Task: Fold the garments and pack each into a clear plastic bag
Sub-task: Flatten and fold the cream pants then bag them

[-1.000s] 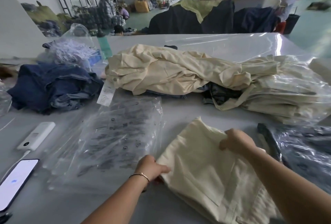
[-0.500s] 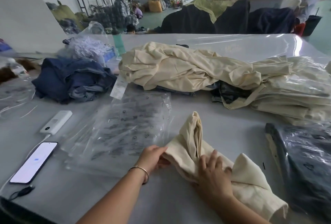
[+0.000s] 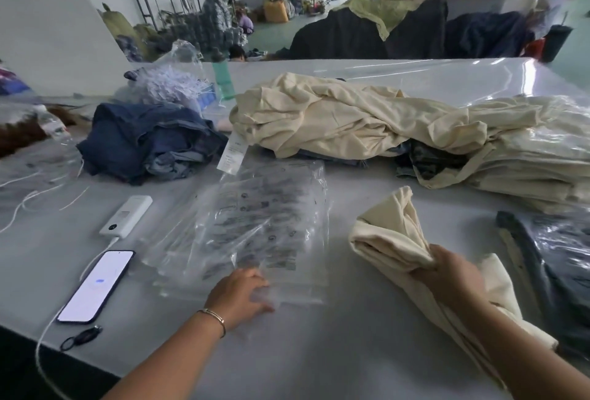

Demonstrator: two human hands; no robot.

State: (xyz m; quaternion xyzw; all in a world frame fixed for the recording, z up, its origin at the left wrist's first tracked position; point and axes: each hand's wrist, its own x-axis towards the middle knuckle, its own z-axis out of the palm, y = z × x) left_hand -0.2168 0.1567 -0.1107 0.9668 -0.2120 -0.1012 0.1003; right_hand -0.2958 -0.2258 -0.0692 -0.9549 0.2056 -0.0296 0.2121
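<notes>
My right hand [image 3: 447, 275] grips a folded cream garment [image 3: 392, 233], bunched and lifted a little off the grey table [image 3: 319, 351] at the right. My left hand [image 3: 239, 291] rests with spread fingers on the near edge of a stack of clear plastic bags [image 3: 265, 217] printed with dark text, in the middle of the table. A heap of loose cream garments [image 3: 335, 115] lies behind. At the right, cream garments packed in plastic [image 3: 536, 157] are stacked.
A pile of dark blue garments [image 3: 150, 141] lies at the back left. A lit phone [image 3: 99, 284] on a white cable and a white power bank [image 3: 126, 216] lie near the left edge. A dark bagged garment [image 3: 562, 259] sits at the far right.
My left hand let go of the cream garment and moved left onto the plastic bags. My right hand gathered the garment and drew it to the right.
</notes>
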